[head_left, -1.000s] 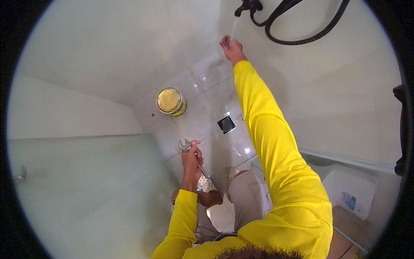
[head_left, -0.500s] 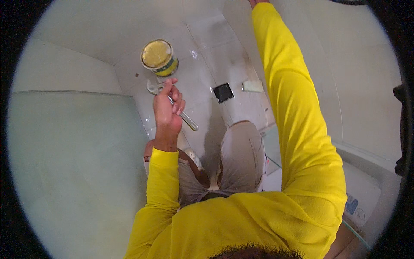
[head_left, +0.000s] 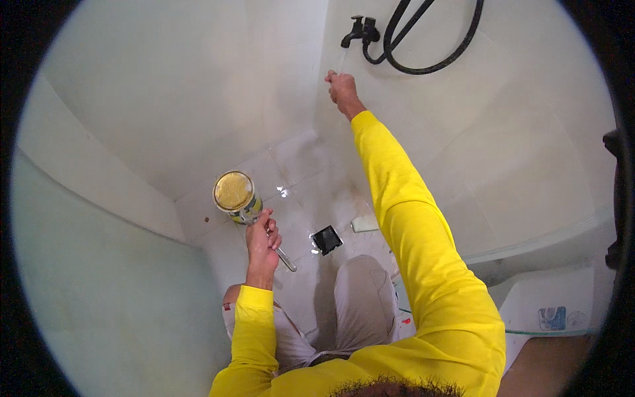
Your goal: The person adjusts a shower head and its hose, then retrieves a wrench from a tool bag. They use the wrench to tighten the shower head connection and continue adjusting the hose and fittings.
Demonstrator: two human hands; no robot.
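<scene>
My left hand (head_left: 262, 243) is closed round an adjustable wrench (head_left: 286, 259). The wrench handle slants out below my fingers, while its head is mostly hidden by the hand and blends with the can behind. Just beyond stands a round can (head_left: 234, 192) with a yellowish lid, on the tiled floor. My right arm reaches far forward, and my right hand (head_left: 344, 91) is beneath a black wall tap (head_left: 358, 32). A faint stream of water seems to fall from the spout onto it. Its fingers are curled in, and whether they hold anything is hidden.
A black square drain (head_left: 327, 239) lies in the wet floor (head_left: 291, 159), with a pale block (head_left: 364, 223) near it. A black hose (head_left: 436, 68) loops from the tap. Frosted glass (head_left: 99, 278) stands at left; a white toilet tank (head_left: 552, 301) at right.
The view has tilted up, bringing the tap, the hose and my right hand into sight. My left hand still grips the wrench near the can.
</scene>
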